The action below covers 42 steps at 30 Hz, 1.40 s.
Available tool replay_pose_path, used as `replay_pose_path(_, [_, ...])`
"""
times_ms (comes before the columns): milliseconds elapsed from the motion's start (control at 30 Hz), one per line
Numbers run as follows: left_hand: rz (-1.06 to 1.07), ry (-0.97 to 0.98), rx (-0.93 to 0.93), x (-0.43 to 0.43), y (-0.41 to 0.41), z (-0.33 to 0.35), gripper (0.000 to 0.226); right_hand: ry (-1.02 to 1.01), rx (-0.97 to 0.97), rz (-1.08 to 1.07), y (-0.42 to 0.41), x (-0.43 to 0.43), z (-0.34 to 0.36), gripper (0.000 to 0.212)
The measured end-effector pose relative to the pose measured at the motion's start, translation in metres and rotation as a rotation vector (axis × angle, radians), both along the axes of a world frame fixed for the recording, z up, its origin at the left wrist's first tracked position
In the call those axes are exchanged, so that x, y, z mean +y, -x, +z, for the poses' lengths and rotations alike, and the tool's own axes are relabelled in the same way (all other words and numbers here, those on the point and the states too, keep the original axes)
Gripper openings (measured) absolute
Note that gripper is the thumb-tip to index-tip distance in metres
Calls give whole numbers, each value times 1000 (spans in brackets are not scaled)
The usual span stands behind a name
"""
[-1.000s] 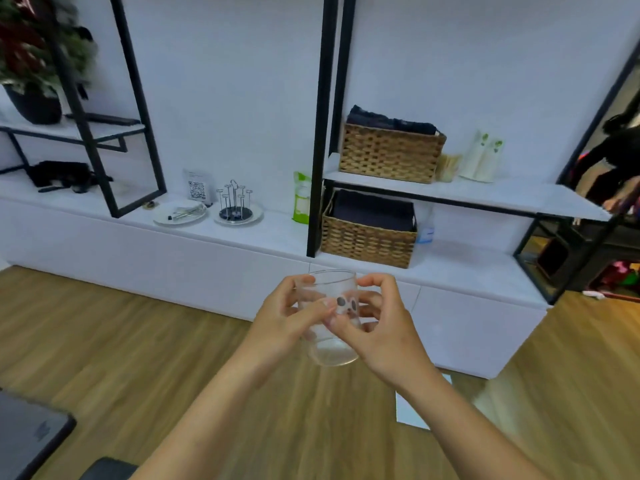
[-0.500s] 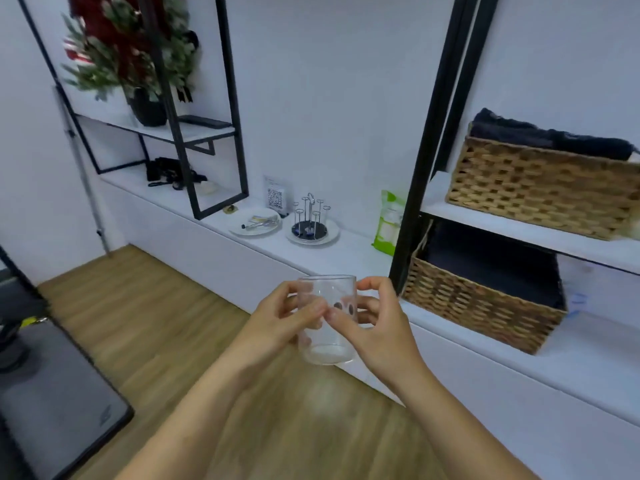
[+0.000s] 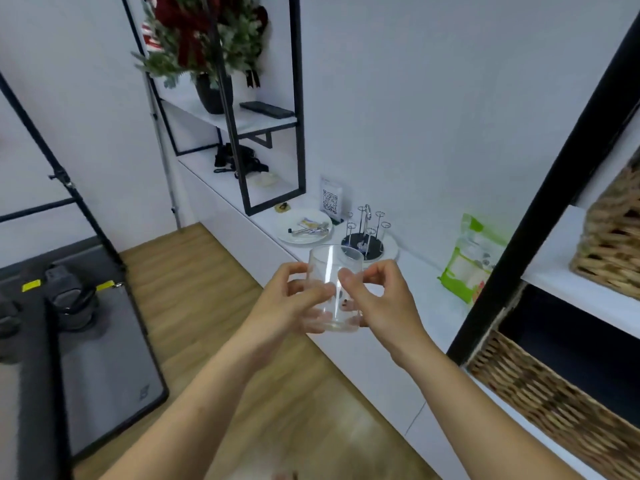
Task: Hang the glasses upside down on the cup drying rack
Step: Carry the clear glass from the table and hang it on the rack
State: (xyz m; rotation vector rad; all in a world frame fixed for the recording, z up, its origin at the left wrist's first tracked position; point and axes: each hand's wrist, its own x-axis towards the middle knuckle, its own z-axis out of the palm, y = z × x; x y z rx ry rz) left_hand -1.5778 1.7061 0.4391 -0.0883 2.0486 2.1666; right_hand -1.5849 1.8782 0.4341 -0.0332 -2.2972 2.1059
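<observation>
Worktop (image 3: 426,292) runs along the wall; cup drying rack (image 3: 366,233) is set on a white plate there, pegs all bare, nothing hung yet. A second plate (image 3: 304,226) with utensils is seen just beside it. Task is judged barely started: the glass (image 3: 334,289) is carried upright in mid-air, mouth up, near the rack but short of it and well apart from any peg. Left to do: inversion, then seating over a peg. Grip: left hand (image 3: 291,303) and right hand (image 3: 381,303) are both closed around the glass sides, fingertips pinching the wall from either side.
</observation>
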Motion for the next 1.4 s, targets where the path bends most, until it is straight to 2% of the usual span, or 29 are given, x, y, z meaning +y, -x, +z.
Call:
replay_pose_path(133, [35, -25, -71, 2, 71, -20, 67, -66, 56, 30, 58, 2, -17, 30])
replay_pose_path(267, [23, -113, -150, -6, 154, -38, 56, -182, 131, 110, 119, -4, -33, 35])
replay_pose_path(367, [-58, -143, -178, -11, 221, -46, 47, -260, 110, 122, 168, -10, -35, 38])
replay_pose_path(467, [-234, -50, -226, -17, 277, -51, 58, -314, 70, 38, 222, -15, -36, 30])
replay_pose_path(567, [-313, 61, -280, -24, 323, -59, 71, -251, 41, -55, 267, -18, -41, 18])
replay_pose_path(733, [-403, 191, -286, -23, 386, -75, 79, -189, -56, -117, 331, -12, -62, 19])
replay_pose_path(900, [-396, 347, -245, -8, 441, -96, 50, -214, -142, -87, 399, -2, -88, 21])
replay_pose_path(1133, [-234, 409, -233, 24, 509, -117, 46, -224, -224, -54, 474, 19, -107, 15])
replay_pose_path(1400, [-303, 544, -132, 36, 572, -148, 35, -224, -325, -171, 508, 23, -144, 20])
